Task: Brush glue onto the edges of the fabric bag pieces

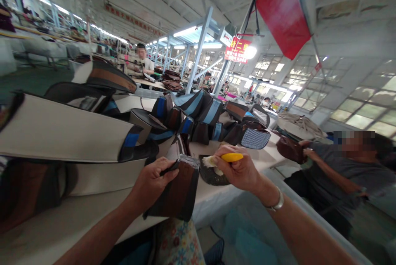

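Observation:
My left hand (161, 174) is closed on the upper left corner of a black and brown pouch (182, 186), thumb on top. Whitish residue marks the pouch's top edge, and its lower end hangs at the table's front edge. My right hand (239, 170) grips a brush with a yellow handle (232, 157) and pale bristles (209, 162). The bristles are just right of the pouch, over a dark, rounded, shallow block or dish (213, 175) on the table. Whether the bristles touch it I cannot tell.
Several black, brown and blue-striped pouches (188, 126) stand behind my hands on the pale table (213, 192). Large beige panels (68, 128) are piled at left. A striped pouch (255, 138) lies at right. Beside the table a co-worker (334, 170) holds a brown pouch (290, 150).

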Demonstrator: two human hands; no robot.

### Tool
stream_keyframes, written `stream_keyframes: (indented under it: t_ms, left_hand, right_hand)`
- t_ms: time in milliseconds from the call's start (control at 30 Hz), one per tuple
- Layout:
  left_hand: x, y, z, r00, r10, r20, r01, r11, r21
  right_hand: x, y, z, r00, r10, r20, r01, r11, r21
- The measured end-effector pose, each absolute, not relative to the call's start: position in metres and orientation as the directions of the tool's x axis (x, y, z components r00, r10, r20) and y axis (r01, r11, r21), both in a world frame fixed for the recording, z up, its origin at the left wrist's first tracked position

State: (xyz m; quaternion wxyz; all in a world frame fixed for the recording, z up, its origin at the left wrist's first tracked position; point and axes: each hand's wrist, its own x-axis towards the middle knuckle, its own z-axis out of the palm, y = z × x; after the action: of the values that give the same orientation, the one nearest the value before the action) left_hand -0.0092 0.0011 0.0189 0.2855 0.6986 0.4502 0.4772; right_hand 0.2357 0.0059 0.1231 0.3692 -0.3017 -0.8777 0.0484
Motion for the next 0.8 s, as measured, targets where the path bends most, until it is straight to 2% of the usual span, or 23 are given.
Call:
stream_keyframes:
  t_ms: [133,300,433,533,600,700,800]
  left_hand:
    - [-0.006,-0.001,0.020,0.161,0.886,0.435,0.380,-0.463,0.801]
    - [-0.005,-0.002,0.019,0.183,0.876,0.447,0.365,-0.482,0.796]
    - [-0.003,-0.005,0.013,0.209,0.869,0.449,0.359,-0.495,0.791]
    - [0.002,-0.008,0.003,0.184,0.852,0.490,0.425,-0.519,0.742]
    - [0.006,-0.009,-0.004,0.182,0.799,0.573,0.523,-0.572,0.632]
    - [0.010,-0.010,-0.015,0.275,0.666,0.693,0.683,-0.643,0.347]
    - [0.011,-0.011,-0.021,0.380,0.580,0.720,0.768,-0.632,0.104]
  right_hand:
    - [0.223,0.002,0.126,-0.518,0.560,0.647,0.405,0.827,-0.391]
    - [0.202,0.008,0.116,-0.641,0.483,0.596,0.349,0.876,-0.334]
    - [0.211,0.008,0.127,-0.714,0.482,0.508,0.415,0.876,-0.247]
    - [0.214,0.001,0.140,-0.690,0.479,0.542,0.441,0.873,-0.210]
    - [0.211,-0.002,0.142,-0.630,0.512,0.584,0.435,0.856,-0.281]
    - [0.204,-0.001,0.132,-0.533,0.616,0.579,0.434,0.787,-0.437]
    - [0.201,0.007,0.123,-0.578,0.653,0.489,0.468,0.756,-0.457]
